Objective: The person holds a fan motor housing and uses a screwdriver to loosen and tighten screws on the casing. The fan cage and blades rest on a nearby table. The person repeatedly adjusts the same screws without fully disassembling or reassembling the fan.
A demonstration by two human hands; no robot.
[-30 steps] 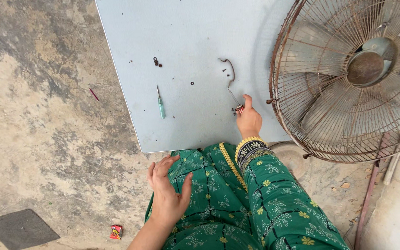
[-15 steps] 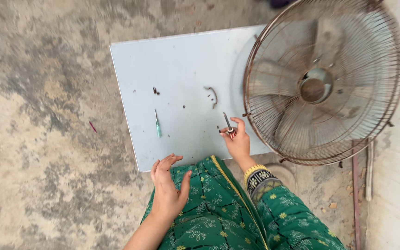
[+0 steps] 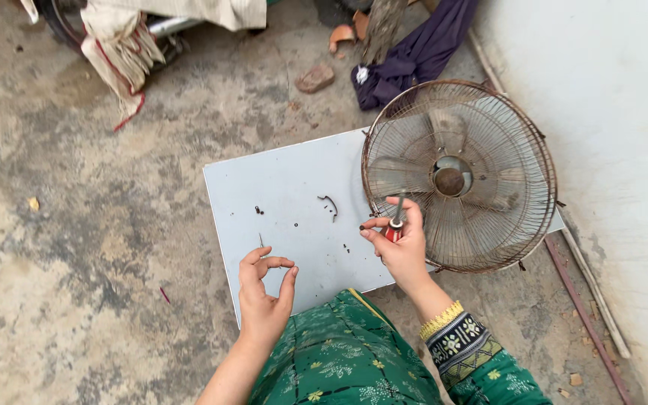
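Hands over pale board (image 3: 286, 195) on concrete floor (image 3: 76, 225): right (image 3: 399, 244) gripping screwdriver (image 3: 396, 225), left (image 3: 264, 296) loosely spread.

Screwdriver (image 3: 396, 223): red handle, grey metal shaft, held nearly upright with the shaft pointing up and away toward the fan guard. Fan (image 3: 459, 176): round, rusty wire guard, blades and a dark hub visible behind the wires; it lies face up, partly on the right end of a pale sheet and partly on the concrete floor, near a white wall.
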